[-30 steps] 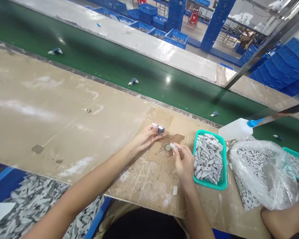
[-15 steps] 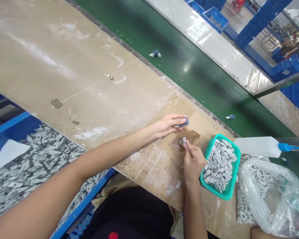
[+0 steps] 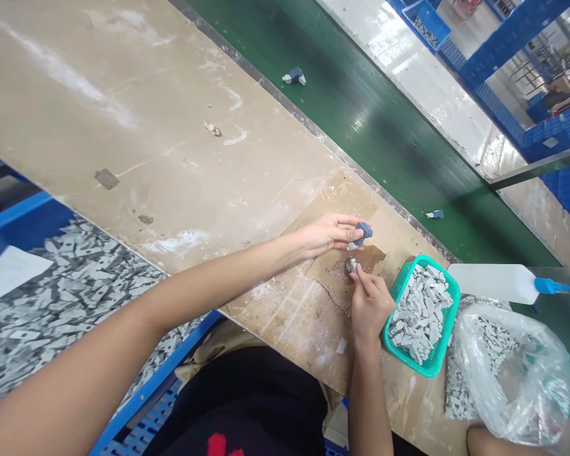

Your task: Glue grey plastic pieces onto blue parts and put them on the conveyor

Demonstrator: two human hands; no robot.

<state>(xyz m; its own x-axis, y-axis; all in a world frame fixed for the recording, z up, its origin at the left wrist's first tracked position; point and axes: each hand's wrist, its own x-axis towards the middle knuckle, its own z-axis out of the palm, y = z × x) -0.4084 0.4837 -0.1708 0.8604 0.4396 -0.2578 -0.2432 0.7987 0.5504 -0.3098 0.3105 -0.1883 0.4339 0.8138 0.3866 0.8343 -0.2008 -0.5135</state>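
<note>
While the left hand [image 3: 325, 233] pinches a blue part [image 3: 363, 233] aloft, the right hand [image 3: 371, 305] narrowly grips a pale chip [image 3: 352, 265] above stained cardboard [image 3: 373, 256]

Light: bright, even, from overhead
Glare: white streaks on the green conveyor belt [image 3: 361, 120]
Shadows: faint, soft
Edges: curved, slightly soft
</note>
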